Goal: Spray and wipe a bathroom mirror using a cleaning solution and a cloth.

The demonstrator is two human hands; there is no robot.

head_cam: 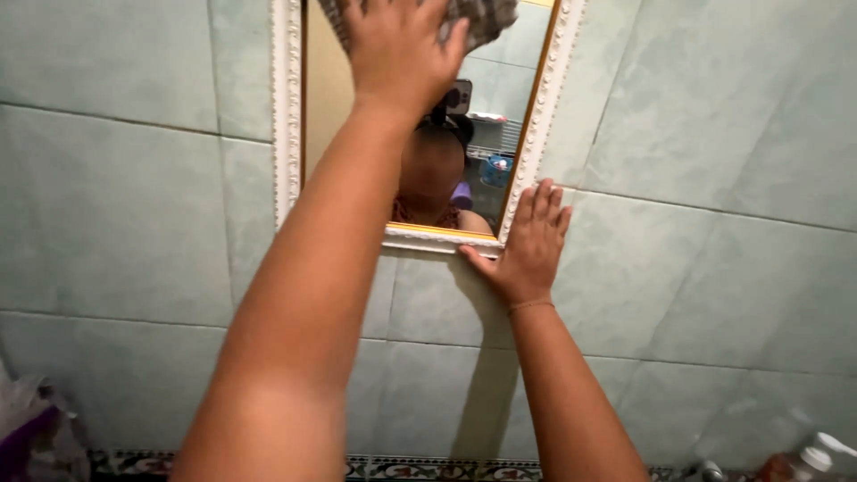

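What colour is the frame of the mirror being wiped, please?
The mirror frame is white with a gold inner edge, seen in the head view.

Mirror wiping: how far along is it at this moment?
Done: cannot be judged; no clear wiped patch shows. In hand: the left hand presses a grey checked cloth on the white-and-gold framed wall mirror; the right hand braces its lower corner. Left: lower glass not yet reached.
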